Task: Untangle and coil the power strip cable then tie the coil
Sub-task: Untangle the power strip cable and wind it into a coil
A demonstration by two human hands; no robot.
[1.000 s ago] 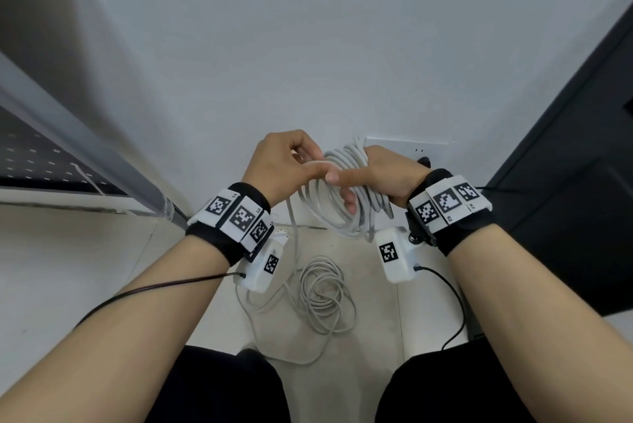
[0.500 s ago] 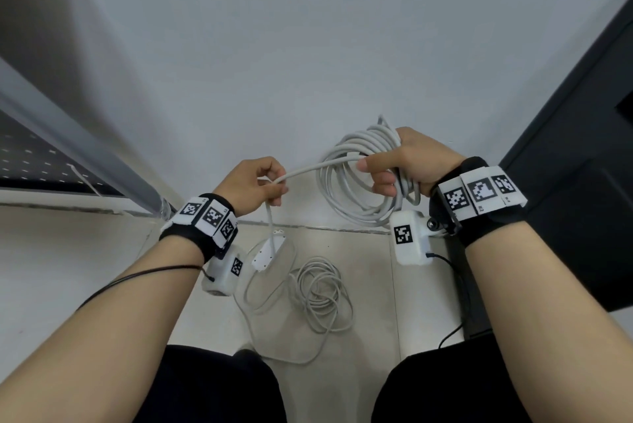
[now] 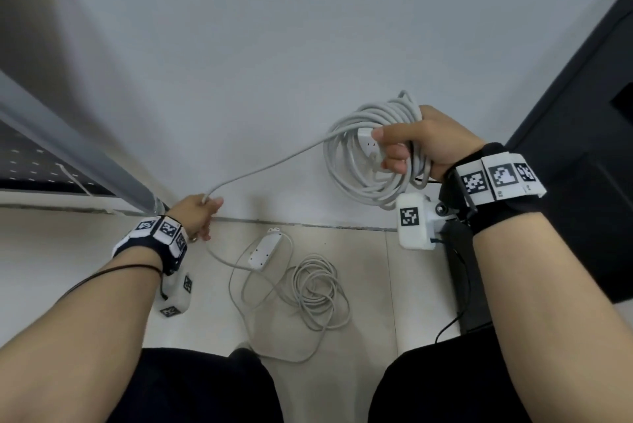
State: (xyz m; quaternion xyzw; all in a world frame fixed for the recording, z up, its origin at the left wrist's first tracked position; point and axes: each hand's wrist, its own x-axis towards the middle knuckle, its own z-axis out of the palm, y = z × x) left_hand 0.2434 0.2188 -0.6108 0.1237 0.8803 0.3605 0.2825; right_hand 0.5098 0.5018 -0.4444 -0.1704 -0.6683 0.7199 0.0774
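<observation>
Right hand: the right hand (image 3: 428, 145) is raised near the wall (image 3: 274, 45), fingers (image 3: 394, 162) wrapped around the coil (image 3: 363, 162) of white cable, several loops hanging from the grip.
Left hand: the left hand (image 3: 197, 217) is low and out to the side, fingers pinching the cable (image 3: 267, 165), which runs taut up to the coil.
Power strip: the power strip (image 3: 265, 249) lies flat on the floor (image 3: 394, 285), just below the wall's base.
Loose cable: a messy bundle (image 3: 315, 292) sits on the floor beside the power strip, between the knees.
Containers: none in view, nothing to report inside.
</observation>
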